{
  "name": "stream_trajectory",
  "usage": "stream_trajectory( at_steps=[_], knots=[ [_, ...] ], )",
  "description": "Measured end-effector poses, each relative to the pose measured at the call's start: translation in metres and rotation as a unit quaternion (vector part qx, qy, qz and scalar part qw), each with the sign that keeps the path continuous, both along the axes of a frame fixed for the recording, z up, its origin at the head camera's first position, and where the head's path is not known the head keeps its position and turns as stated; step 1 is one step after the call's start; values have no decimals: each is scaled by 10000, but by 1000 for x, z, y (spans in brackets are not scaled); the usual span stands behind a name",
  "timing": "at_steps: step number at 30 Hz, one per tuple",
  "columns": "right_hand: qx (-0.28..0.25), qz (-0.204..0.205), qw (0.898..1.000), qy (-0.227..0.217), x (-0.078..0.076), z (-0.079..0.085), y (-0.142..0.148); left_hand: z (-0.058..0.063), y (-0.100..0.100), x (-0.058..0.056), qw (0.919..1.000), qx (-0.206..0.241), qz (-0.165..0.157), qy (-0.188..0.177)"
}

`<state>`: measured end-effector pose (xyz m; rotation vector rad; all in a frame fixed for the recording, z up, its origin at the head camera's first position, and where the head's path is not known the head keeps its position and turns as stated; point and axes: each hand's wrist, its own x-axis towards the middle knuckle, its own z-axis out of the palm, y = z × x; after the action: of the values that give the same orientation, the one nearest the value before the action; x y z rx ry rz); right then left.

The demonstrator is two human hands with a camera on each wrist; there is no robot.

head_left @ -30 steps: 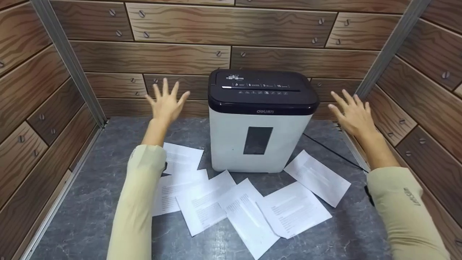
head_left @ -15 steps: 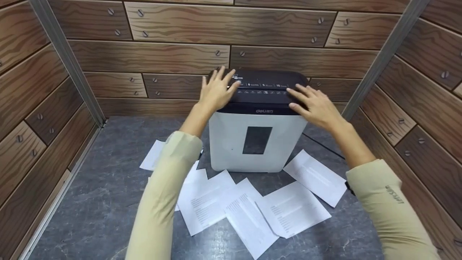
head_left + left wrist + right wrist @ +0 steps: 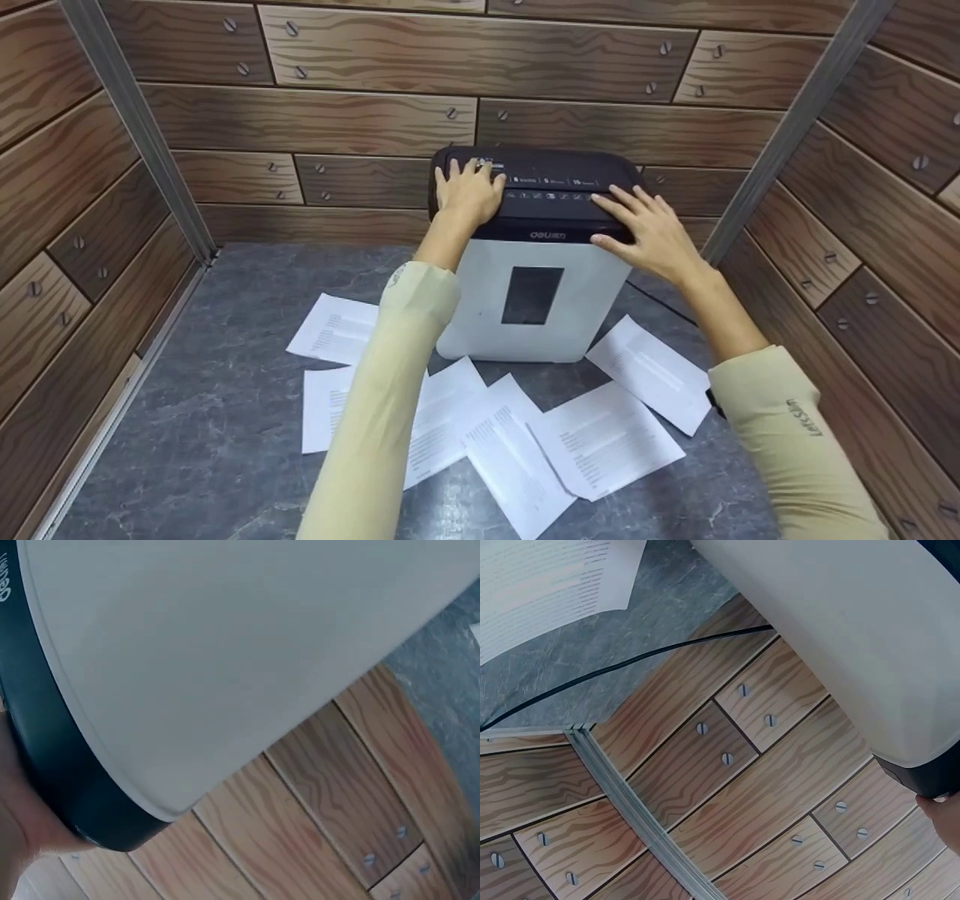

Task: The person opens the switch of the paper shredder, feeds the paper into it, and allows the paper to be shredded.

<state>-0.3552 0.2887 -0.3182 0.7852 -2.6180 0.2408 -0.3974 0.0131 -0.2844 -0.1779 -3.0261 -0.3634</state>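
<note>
Head: left hand (image 3: 469, 193) and right hand (image 3: 651, 229) rest flat, fingers straight, on shredder (image 3: 534, 247) lid, gripping nothing; shredder stands on tabletop (image 3: 210, 420) behind papers (image 3: 600, 439). Wrists: white bin (image 3: 225, 652), cord (image 3: 630, 667). Press evenly, avoid slot

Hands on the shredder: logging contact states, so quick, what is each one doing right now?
Left hand: open, fingers flat on the black plastic shredder lid, holding nothing.
Right hand: open, fingers spread on the lid's right side, holding nothing.
</note>
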Motion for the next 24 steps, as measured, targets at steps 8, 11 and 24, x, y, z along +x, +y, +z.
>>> stream_trajectory(
  at_steps=[8,11,24],
  knots=[
    [-141,12,9999,72,-1,-1,-1,3,11,-8,9981,-596,105,68],
    [-185,38,9998,68,-2,0,-2,2,10,-9,9974,-703,148,12],
    [-400,118,9991,-25,-1,-2,-1,1,4,-7,9986,-339,-294,-286]
  ],
)
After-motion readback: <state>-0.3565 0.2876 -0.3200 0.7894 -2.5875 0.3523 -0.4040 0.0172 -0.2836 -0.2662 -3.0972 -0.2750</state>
